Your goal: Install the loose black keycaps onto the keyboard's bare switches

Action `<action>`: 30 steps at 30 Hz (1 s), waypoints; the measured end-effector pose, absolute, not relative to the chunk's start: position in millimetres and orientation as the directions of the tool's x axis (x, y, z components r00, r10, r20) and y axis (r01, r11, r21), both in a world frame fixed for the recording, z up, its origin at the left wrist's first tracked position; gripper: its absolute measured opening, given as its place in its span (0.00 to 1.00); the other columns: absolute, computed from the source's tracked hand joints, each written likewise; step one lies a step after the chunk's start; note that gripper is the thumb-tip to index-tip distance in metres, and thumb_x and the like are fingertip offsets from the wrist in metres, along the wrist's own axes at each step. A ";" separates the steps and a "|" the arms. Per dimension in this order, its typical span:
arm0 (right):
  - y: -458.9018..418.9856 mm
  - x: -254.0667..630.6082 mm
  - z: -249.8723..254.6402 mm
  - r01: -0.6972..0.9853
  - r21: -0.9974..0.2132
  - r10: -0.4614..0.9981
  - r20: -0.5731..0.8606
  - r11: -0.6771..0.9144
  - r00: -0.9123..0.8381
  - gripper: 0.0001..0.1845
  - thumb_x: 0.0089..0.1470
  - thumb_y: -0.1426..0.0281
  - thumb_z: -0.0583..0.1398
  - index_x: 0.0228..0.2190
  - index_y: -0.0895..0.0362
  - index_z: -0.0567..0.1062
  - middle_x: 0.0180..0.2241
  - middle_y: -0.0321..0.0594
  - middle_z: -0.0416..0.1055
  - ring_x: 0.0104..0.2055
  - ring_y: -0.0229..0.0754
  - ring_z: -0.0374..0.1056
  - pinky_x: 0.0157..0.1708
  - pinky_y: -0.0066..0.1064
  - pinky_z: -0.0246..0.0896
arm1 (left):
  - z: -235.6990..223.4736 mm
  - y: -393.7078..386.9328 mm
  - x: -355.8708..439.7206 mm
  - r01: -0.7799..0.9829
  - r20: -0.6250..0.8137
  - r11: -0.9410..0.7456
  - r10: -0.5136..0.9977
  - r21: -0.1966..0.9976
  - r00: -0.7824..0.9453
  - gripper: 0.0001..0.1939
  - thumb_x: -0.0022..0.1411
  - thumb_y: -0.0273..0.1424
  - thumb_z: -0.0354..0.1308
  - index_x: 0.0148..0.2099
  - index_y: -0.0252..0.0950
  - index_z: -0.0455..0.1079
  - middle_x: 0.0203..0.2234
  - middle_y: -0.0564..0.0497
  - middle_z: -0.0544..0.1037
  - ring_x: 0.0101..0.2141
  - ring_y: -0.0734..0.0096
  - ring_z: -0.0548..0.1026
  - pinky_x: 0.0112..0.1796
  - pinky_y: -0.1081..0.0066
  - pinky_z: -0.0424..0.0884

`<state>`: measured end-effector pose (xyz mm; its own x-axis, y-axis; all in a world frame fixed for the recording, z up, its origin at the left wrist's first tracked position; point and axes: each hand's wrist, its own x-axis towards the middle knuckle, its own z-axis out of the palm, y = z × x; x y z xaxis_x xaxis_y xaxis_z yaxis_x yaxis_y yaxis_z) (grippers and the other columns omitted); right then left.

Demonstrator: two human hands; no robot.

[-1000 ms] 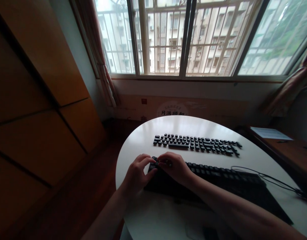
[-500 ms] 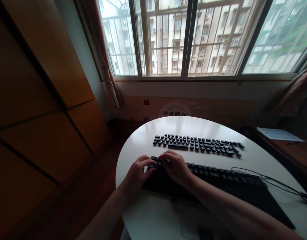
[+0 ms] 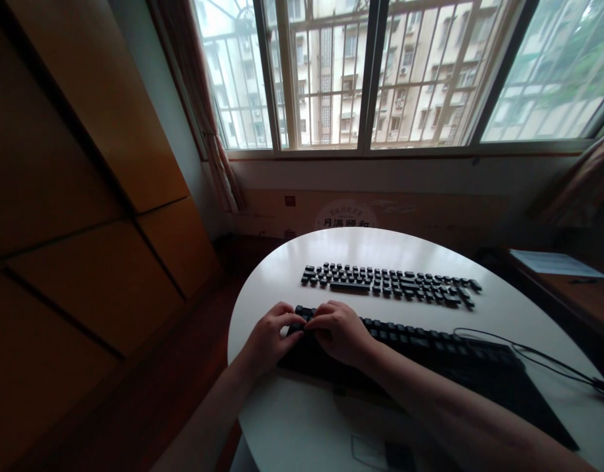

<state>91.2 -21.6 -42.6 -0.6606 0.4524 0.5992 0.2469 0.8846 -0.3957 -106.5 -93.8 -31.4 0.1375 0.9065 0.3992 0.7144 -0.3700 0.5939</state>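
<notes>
Holds left hand (image 3: 267, 337) and right hand (image 3: 345, 333) close together, fingers bent at the left end of the keyboard (image 3: 402, 334) on the round table (image 3: 286, 419), probably for fine control; cannot tell whether grasping a key. Has loose keycaps (image 3: 349, 287) in rows beyond, perhaps preserving order.

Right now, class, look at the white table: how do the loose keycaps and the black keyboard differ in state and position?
The loose keycaps sit separately, with white table showing between them; the keyboard is one body carrying rows of keys. The keycaps lie nearer the window, the keyboard nearer the person. No hand is at the keycaps, while both hands work at the keyboard's left end. Both look black.
</notes>
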 end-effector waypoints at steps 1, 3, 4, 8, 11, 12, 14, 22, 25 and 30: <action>-21.9 91.2 -42.0 0.250 -0.391 0.450 0.591 0.886 -0.670 0.17 0.48 0.80 0.61 0.35 0.48 0.83 0.32 0.36 0.77 0.33 0.41 0.68 0.39 0.34 0.60 | -31.4 -93.9 -106.3 0.714 0.407 -0.377 0.903 0.590 0.140 0.10 0.57 0.24 0.62 0.41 0.41 0.77 0.39 0.51 0.72 0.41 0.66 0.73 0.46 0.67 0.72; -22.9 91.4 -39.8 0.268 -0.385 0.456 0.573 0.883 -0.681 0.18 0.49 0.80 0.61 0.36 0.47 0.83 0.32 0.35 0.78 0.34 0.42 0.68 0.40 0.35 0.59 | -31.0 -94.2 -106.0 0.706 0.412 -0.385 0.900 0.594 0.144 0.09 0.57 0.24 0.62 0.41 0.41 0.77 0.39 0.51 0.72 0.42 0.66 0.73 0.47 0.67 0.72; -23.6 91.5 -38.6 0.283 -0.381 0.464 0.565 0.880 -0.682 0.18 0.49 0.79 0.62 0.36 0.46 0.83 0.32 0.35 0.78 0.35 0.42 0.67 0.40 0.36 0.58 | -30.7 -94.3 -105.8 0.702 0.411 -0.384 0.901 0.600 0.142 0.09 0.57 0.24 0.62 0.41 0.41 0.77 0.39 0.51 0.72 0.42 0.66 0.73 0.46 0.67 0.72; -25.8 91.6 -35.4 0.326 -0.374 0.491 0.549 0.868 -0.677 0.17 0.49 0.78 0.63 0.35 0.46 0.83 0.33 0.36 0.78 0.37 0.44 0.67 0.42 0.38 0.56 | -30.0 -94.4 -105.1 0.691 0.407 -0.377 0.904 0.616 0.131 0.09 0.57 0.25 0.62 0.41 0.40 0.77 0.39 0.51 0.72 0.41 0.66 0.73 0.45 0.66 0.72; -26.3 90.7 -36.0 0.324 -0.381 0.493 0.543 0.866 -0.680 0.17 0.50 0.78 0.63 0.36 0.45 0.83 0.33 0.37 0.78 0.38 0.44 0.66 0.42 0.39 0.55 | -30.7 -93.7 -105.2 0.679 0.414 -0.387 0.900 0.624 0.133 0.08 0.58 0.26 0.62 0.40 0.40 0.77 0.39 0.50 0.72 0.40 0.67 0.73 0.45 0.67 0.72; -26.1 90.3 -36.5 0.326 -0.386 0.498 0.540 0.863 -0.679 0.17 0.50 0.78 0.63 0.35 0.45 0.84 0.33 0.37 0.77 0.38 0.44 0.66 0.42 0.39 0.55 | -31.1 -93.5 -105.5 0.676 0.417 -0.389 0.899 0.626 0.132 0.07 0.58 0.26 0.62 0.40 0.40 0.78 0.39 0.50 0.72 0.40 0.67 0.73 0.44 0.67 0.72; -25.7 89.6 -37.6 0.332 -0.401 0.513 0.538 0.854 -0.669 0.17 0.50 0.79 0.63 0.36 0.45 0.84 0.33 0.37 0.77 0.38 0.44 0.66 0.42 0.38 0.56 | -31.9 -92.9 -106.0 0.676 0.418 -0.387 0.899 0.627 0.127 0.07 0.59 0.28 0.61 0.40 0.40 0.78 0.38 0.50 0.73 0.40 0.67 0.73 0.45 0.67 0.72; -25.3 89.5 -39.9 0.280 -0.415 0.487 0.568 0.866 -0.663 0.19 0.48 0.81 0.63 0.35 0.46 0.84 0.33 0.37 0.77 0.37 0.44 0.66 0.43 0.39 0.58 | -32.1 -91.5 -106.5 0.672 0.393 -0.400 0.903 0.623 0.174 0.06 0.62 0.27 0.59 0.41 0.40 0.76 0.39 0.50 0.73 0.40 0.66 0.73 0.44 0.67 0.71; -25.5 89.5 -40.4 0.276 -0.414 0.485 0.577 0.867 -0.658 0.19 0.48 0.81 0.62 0.35 0.46 0.83 0.33 0.37 0.77 0.37 0.44 0.66 0.43 0.39 0.58 | -32.0 -90.8 -106.7 0.672 0.396 -0.416 0.897 0.612 0.195 0.06 0.62 0.27 0.59 0.41 0.40 0.75 0.39 0.50 0.73 0.42 0.65 0.73 0.46 0.66 0.70; -24.3 88.8 -42.1 0.284 -0.415 0.490 0.570 0.864 -0.659 0.18 0.48 0.81 0.63 0.34 0.47 0.83 0.32 0.38 0.77 0.37 0.44 0.66 0.43 0.39 0.58 | -33.8 -90.0 -107.4 0.674 0.406 -0.427 0.891 0.603 0.201 0.07 0.63 0.27 0.58 0.42 0.40 0.76 0.40 0.50 0.73 0.42 0.65 0.73 0.46 0.66 0.70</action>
